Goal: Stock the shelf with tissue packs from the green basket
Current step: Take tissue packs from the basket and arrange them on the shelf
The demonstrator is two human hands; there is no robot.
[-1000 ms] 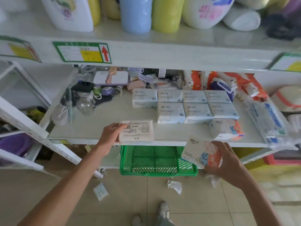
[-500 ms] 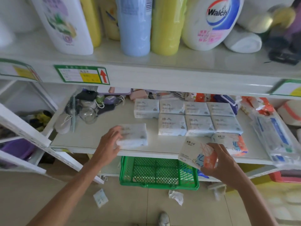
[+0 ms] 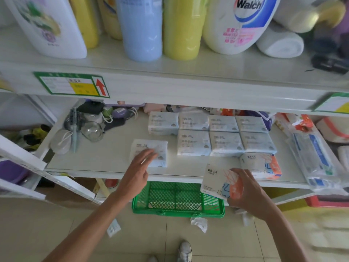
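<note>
A person's left hand (image 3: 138, 168) rests with its fingers (image 3: 149, 156) spread loosely and flat on a pale blue tissue pack (image 3: 150, 155) lying on the white shelf (image 3: 105, 159), a little back from the front edge and near its middle. The pack lies flat, label up, just left of a block of seven like packs (image 3: 209, 133) set in two rows toward the shelf's back: four in the rear row, three in the nearer row, touching one another, with a gap between the block and the pack under the hand.

The right hand (image 3: 245, 193) holds a white, orange and blue tissue pack (image 3: 220, 183) tilted in the air in front of the shelf's front edge, the fingers wrapped around its right end and closed on it. A pack of the same design (image 3: 261, 165) lies on the shelf just behind it, touching the near-right corner of the blue block.

The green basket (image 3: 178, 200) stands on the tiled floor (image 3: 75, 224) below the shelf's front edge, between the two forearms; its mesh bottom shows bare where it can be seen, though the shelf and the held pack hide part of it. Crumpled scraps of paper (image 3: 198, 223) lie on the floor beside it.

At the shelf's left end sit a hairbrush (image 3: 74, 121) and a glass jar (image 3: 92, 130). Long clear-wrapped packets (image 3: 309, 157) lie at the right end. On the upper shelf (image 3: 188, 72) stand large bottles, one labelled Walch (image 3: 243, 21).
</note>
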